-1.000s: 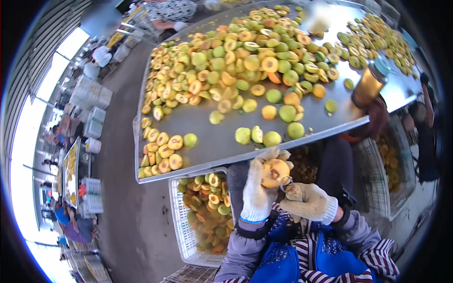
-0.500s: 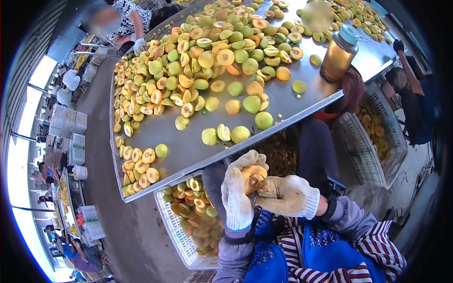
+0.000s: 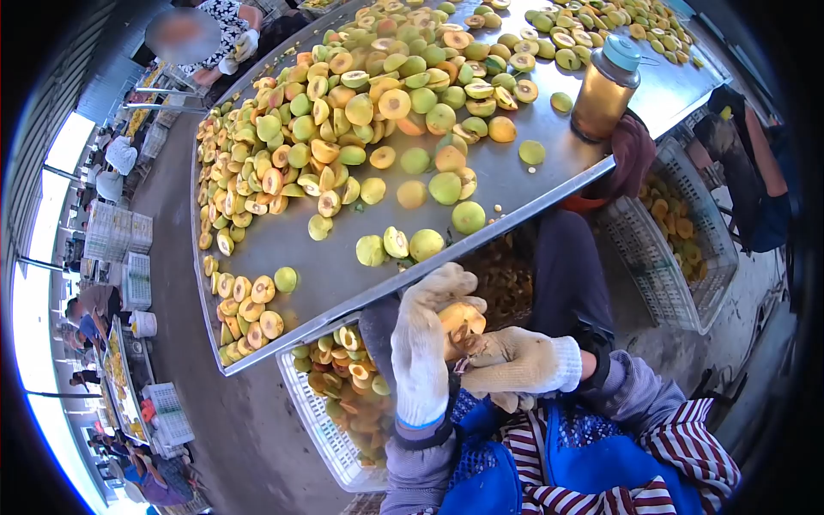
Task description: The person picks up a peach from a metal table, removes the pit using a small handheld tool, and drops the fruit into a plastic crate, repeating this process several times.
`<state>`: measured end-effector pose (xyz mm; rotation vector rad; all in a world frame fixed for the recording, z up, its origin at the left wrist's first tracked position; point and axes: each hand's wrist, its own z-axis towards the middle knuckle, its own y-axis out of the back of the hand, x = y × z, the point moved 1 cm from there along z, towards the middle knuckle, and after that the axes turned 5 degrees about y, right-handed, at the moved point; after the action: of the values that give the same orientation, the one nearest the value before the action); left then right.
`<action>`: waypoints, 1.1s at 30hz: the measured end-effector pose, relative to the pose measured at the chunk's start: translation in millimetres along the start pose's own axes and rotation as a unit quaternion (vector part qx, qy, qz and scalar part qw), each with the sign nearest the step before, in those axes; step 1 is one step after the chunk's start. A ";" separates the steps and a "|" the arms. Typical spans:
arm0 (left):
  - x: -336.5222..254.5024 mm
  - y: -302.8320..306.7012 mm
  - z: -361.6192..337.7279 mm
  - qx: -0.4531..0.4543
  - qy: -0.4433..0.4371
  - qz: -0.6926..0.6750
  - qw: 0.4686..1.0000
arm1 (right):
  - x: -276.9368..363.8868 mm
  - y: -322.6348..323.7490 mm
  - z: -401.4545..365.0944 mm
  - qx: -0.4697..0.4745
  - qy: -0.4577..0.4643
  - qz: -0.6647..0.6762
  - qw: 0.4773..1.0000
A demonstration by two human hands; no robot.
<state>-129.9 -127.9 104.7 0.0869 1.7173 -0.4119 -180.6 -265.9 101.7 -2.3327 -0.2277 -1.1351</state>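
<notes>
In the head view my left hand (image 3: 422,343), in a white work glove, is wrapped round a yellow peach half (image 3: 462,318) just off the table's front edge. My right hand (image 3: 519,360), gloved too, is closed with its thumb and fingers against the lower side of that peach. Brown, ragged matter from around the stone shows between the two hands. Whatever the right fingers grip is hidden; only a small dark bit shows beneath them. Halved peaches (image 3: 378,112) lie heaped on the metal table (image 3: 283,236) beyond, a few near its edge.
A white crate (image 3: 330,455) of peach halves stands below the table at left, another crate (image 3: 661,283) at right. An amber bottle (image 3: 603,94) with a teal lid and a dark red cloth (image 3: 631,154) sit at the table's right edge. Co-workers (image 3: 225,34) sit around the table.
My hands have shifted slightly left and down, and the peach half has turned between them. The co-worker across the table has drawn a gloved hand back from the heap.
</notes>
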 end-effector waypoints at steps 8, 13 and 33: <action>-4.1 5.6 -9.4 0.034 0.087 -0.061 0.994 | -15.1 1.2 3.9 0.111 -0.058 0.044 0.991; 8.9 3.6 -7.1 0.032 -0.119 0.077 0.989 | -20.3 5.4 -1.3 0.206 -0.037 0.176 0.962; 44.3 129.3 -7.3 -0.200 0.034 0.141 0.969 | -30.7 30.4 5.5 0.224 -0.111 0.311 0.917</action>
<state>-108.4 -12.6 34.0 0.0516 1.7932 0.1516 -185.0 -286.3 63.5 -1.8997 0.1588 -0.4440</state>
